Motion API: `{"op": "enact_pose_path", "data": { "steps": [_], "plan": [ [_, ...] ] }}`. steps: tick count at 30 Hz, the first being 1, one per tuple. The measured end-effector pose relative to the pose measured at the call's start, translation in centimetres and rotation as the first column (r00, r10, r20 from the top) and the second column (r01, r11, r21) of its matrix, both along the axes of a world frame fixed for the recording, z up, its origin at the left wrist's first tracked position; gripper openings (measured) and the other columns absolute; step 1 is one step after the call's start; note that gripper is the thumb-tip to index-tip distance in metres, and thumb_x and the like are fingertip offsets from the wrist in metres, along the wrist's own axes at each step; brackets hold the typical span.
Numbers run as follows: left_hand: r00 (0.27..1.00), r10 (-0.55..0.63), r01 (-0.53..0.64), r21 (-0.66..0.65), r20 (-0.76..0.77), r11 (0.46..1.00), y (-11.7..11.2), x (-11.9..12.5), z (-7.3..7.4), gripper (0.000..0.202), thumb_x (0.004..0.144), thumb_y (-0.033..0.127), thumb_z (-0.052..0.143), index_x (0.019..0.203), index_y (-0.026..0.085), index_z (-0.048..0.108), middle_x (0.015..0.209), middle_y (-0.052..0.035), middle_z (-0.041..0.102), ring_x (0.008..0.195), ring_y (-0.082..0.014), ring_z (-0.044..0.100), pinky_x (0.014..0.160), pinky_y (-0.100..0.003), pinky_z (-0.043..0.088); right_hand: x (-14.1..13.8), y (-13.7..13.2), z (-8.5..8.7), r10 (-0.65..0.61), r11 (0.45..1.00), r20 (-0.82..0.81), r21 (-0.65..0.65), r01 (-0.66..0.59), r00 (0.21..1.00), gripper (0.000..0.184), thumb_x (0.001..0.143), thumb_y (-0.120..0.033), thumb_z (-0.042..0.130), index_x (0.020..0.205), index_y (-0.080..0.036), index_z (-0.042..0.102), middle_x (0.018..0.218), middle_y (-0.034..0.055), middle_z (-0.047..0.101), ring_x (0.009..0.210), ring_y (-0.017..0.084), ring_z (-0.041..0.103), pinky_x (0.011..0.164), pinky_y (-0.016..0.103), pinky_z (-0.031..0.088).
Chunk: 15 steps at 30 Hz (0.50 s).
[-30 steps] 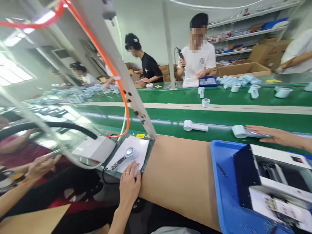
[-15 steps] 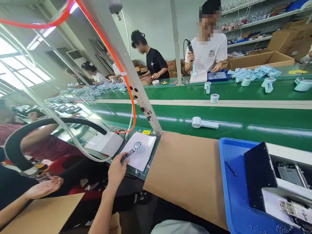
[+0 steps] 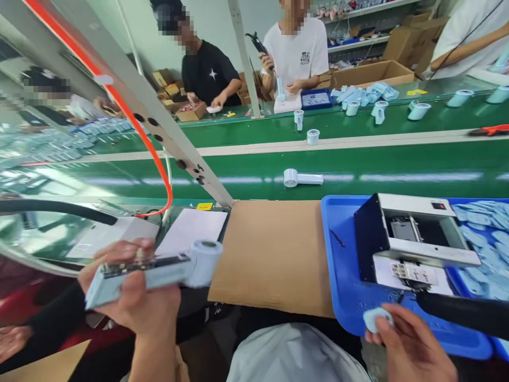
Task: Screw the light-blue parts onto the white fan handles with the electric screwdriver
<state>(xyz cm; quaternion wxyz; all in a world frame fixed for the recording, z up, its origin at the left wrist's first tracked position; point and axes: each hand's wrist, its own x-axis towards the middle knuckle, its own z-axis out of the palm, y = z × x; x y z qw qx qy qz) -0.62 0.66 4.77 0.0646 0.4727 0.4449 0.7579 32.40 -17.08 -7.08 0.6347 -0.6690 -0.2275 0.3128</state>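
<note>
My left hand (image 3: 135,297) is closed round the handle of a pale blue handheld fan body (image 3: 159,270), held level above the bench edge with its round head pointing right and its circuit side up. My right hand (image 3: 409,350) is at the lower right, fingers pinched on a small pale blue plastic cap (image 3: 376,317), just in front of the blue tray (image 3: 342,249). A white sheet (image 3: 194,225) lies on the bench behind the fan.
A brown cardboard sheet (image 3: 270,254) covers the bench middle. In the blue tray stand a black-and-white machine (image 3: 409,239) and several blue parts (image 3: 485,239). A white fan (image 3: 302,178) lies on the green conveyor (image 3: 358,175). Other people work across the belt and at my left.
My left hand has lifted the fan body off the white sheet and brought it toward me. My right hand has come into view holding the small cap. The camera has tilted down and right.
</note>
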Motion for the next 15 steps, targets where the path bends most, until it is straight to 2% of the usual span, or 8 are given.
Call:
{"op": "enact_pose_path", "data": {
  "steps": [1, 3, 4, 6, 8, 10, 13, 15],
  "plan": [
    [0.992, -0.116, 0.119, -0.055, 0.059, 0.991, -0.4, 2.0, 0.3, 0.049, 0.078, 0.062, 0.091, 0.087, 0.028, 0.056, 0.104, 0.0061, 0.061, 0.086, -0.0158, 0.067, 0.100, -0.041, 0.064, -0.2, 0.1, 0.4, 0.018, 1.000, -0.027, 0.005, -0.018, 0.999, 0.044, 0.082, -0.055, 0.098, 0.109, -0.029, 0.076, 0.085, 0.0051, 0.071, 0.060, 0.023, 0.064, 0.051, 0.037, 0.063],
    [0.920, -0.383, 0.392, -0.210, 0.087, 0.895, -1.6, 5.5, -0.1, 0.049, 0.090, 0.066, 0.082, 0.094, 0.032, 0.048, 0.088, 0.0079, 0.060, 0.060, -0.0143, 0.062, 0.072, -0.040, 0.067, -0.5, 1.0, 1.3, 0.115, 0.993, -0.089, 0.011, -0.114, 0.989, 0.042, 0.081, -0.055, 0.097, 0.108, -0.029, 0.079, 0.086, 0.0062, 0.072, 0.062, 0.024, 0.065, 0.054, 0.038, 0.064],
    [0.846, -0.528, 0.528, -0.263, 0.078, 0.808, -2.2, 7.0, -0.7, 0.045, 0.096, 0.065, 0.077, 0.098, 0.033, 0.045, 0.078, 0.0094, 0.058, 0.051, -0.0139, 0.058, 0.060, -0.036, 0.062, -0.5, 1.5, 1.8, 0.166, 0.986, -0.110, 0.012, -0.166, 0.980, 0.041, 0.082, -0.057, 0.096, 0.107, -0.029, 0.079, 0.086, 0.0063, 0.071, 0.063, 0.024, 0.065, 0.055, 0.037, 0.064],
    [0.626, -0.780, 0.710, -0.392, -0.032, 0.586, -3.4, 9.5, -2.5, 0.044, 0.101, 0.066, 0.073, 0.110, 0.035, 0.044, 0.072, 0.0089, 0.061, 0.048, -0.0139, 0.059, 0.051, -0.030, 0.055, -0.7, 2.4, 2.9, 0.245, 0.970, -0.146, 0.024, -0.244, 0.959, 0.038, 0.084, -0.058, 0.094, 0.105, -0.030, 0.079, 0.081, 0.0052, 0.068, 0.060, 0.023, 0.062, 0.053, 0.036, 0.062],
    [0.379, -0.904, 0.728, -0.539, -0.199, 0.423, -4.2, 11.3, -4.3, 0.061, 0.095, 0.076, 0.075, 0.125, 0.033, 0.045, 0.085, 0.0030, 0.073, 0.059, -0.0158, 0.069, 0.056, -0.029, 0.054, -1.0, 3.0, 4.2, 0.335, 0.942, -0.178, 0.053, -0.330, 0.925, 0.035, 0.086, -0.057, 0.094, 0.104, -0.031, 0.080, 0.082, 0.0045, 0.065, 0.058, 0.020, 0.058, 0.051, 0.033, 0.059],
    [0.193, -0.927, 0.672, -0.645, -0.322, 0.364, -4.7, 12.8, -5.8, 0.084, 0.089, 0.085, 0.074, 0.141, 0.030, 0.039, 0.097, -0.0012, 0.079, 0.066, -0.0187, 0.074, 0.062, -0.031, 0.054, -1.4, 3.3, 5.6, 0.398, 0.917, -0.180, 0.069, -0.392, 0.899, 0.033, 0.085, -0.056, 0.095, 0.100, -0.030, 0.081, 0.091, 0.0055, 0.063, 0.062, 0.018, 0.057, 0.050, 0.029, 0.056],
    [0.104, -0.921, 0.641, -0.682, -0.376, 0.351, -4.9, 14.4, -6.6, 0.088, 0.095, 0.088, 0.059, 0.152, 0.029, 0.027, 0.108, -0.0044, 0.084, 0.068, -0.0210, 0.076, 0.063, -0.033, 0.053, -1.3, 3.6, 7.3, 0.425, 0.903, -0.199, 0.021, -0.430, 0.883, 0.035, 0.083, -0.056, 0.097, 0.091, -0.027, 0.079, 0.100, 0.0058, 0.057, 0.075, 0.018, 0.057, 0.053, 0.024, 0.053],
    [0.059, -0.931, 0.644, -0.698, -0.361, 0.312, -4.9, 15.1, -6.6, 0.077, 0.101, 0.086, 0.052, 0.149, 0.028, 0.034, 0.111, -0.0057, 0.084, 0.070, -0.0220, 0.078, 0.059, -0.032, 0.050, -0.8, 3.6, 7.6, 0.450, 0.888, -0.202, -0.002, -0.460, 0.870, 0.037, 0.086, -0.057, 0.094, 0.086, -0.026, 0.075, 0.094, 0.0039, 0.053, 0.075, 0.017, 0.055, 0.056, 0.024, 0.052]
  ]
}}
